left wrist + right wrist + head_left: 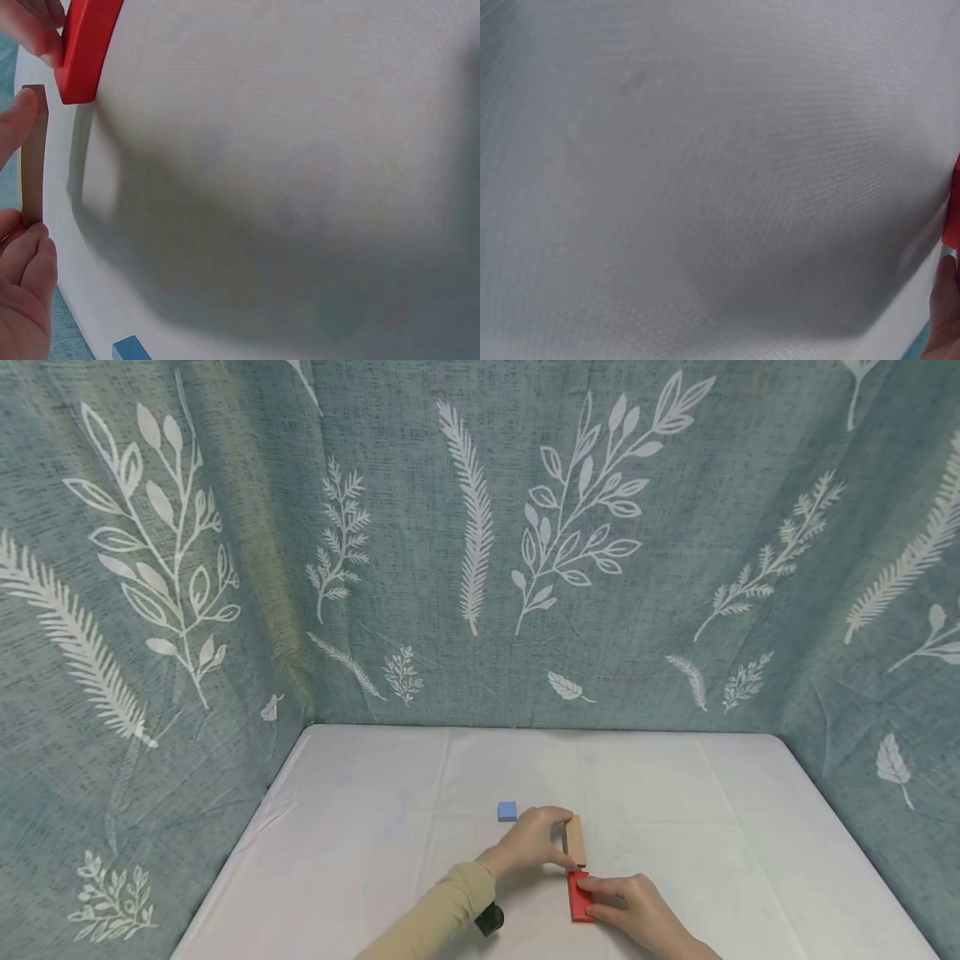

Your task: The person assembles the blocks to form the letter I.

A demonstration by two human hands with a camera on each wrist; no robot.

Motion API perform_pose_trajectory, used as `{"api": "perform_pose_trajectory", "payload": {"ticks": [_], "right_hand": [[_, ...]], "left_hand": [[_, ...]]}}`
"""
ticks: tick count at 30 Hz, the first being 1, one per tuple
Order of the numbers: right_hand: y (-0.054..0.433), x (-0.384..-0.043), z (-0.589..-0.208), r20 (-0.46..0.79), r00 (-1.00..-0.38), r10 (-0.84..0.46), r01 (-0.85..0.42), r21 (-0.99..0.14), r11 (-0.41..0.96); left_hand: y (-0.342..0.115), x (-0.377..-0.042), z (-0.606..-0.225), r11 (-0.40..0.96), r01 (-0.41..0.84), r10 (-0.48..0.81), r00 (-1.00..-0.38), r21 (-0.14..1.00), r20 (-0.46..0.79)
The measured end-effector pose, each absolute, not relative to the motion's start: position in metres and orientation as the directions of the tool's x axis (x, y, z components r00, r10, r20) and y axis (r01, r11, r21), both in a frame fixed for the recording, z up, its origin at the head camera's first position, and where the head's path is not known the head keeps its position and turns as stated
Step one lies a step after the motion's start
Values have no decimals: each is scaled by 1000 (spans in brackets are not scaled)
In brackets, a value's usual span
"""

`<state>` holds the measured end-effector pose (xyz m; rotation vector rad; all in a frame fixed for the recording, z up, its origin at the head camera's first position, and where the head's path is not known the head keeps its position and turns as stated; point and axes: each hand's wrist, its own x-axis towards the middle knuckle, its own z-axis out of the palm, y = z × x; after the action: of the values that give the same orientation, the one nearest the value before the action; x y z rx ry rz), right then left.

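Note:
My left hand (534,839) holds a tan wooden block (575,841) by its two ends, with the thumb at one end and fingertips at the other. In the left wrist view this wooden block (33,157) spans the gap between thumb and fingers. Just nearer to me is a red rectangular block (580,900); my right hand (639,906) pinches it from the right. The near end of the wooden block lies close to the red block's far end. Only an edge of the red block (952,214) and part of the right hand (944,311) enter the right wrist view.
A small blue block (507,811) sits on the white-covered table (360,827), left of and beyond the left hand. A black device (490,919) shows at the left wrist. Green curtains with white leaf prints (405,543) surround the table's back and sides.

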<state>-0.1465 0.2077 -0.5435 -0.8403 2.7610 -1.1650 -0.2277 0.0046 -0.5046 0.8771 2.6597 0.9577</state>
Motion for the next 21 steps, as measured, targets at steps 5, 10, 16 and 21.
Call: {"api": "perform_pose_trajectory", "payload": {"ticks": [5,10,16,21], "right_hand": [[208,-146,-544,189,-852,-488,-476,-667,573],[208,-146,-546,207,-846,-492,-491,-664,564],[208,-146,-546,197,-848,-492,-485,-665,568],[208,-146,-545,200,-849,-490,-486,-661,572]], "left_hand": [[5,-227,-509,625,457,577,-817,633,20],[6,-227,-511,633,449,571,-821,631,11],[6,-227,-513,628,443,569,-822,640,11],[6,-228,-514,633,438,569,-823,639,1]]}}
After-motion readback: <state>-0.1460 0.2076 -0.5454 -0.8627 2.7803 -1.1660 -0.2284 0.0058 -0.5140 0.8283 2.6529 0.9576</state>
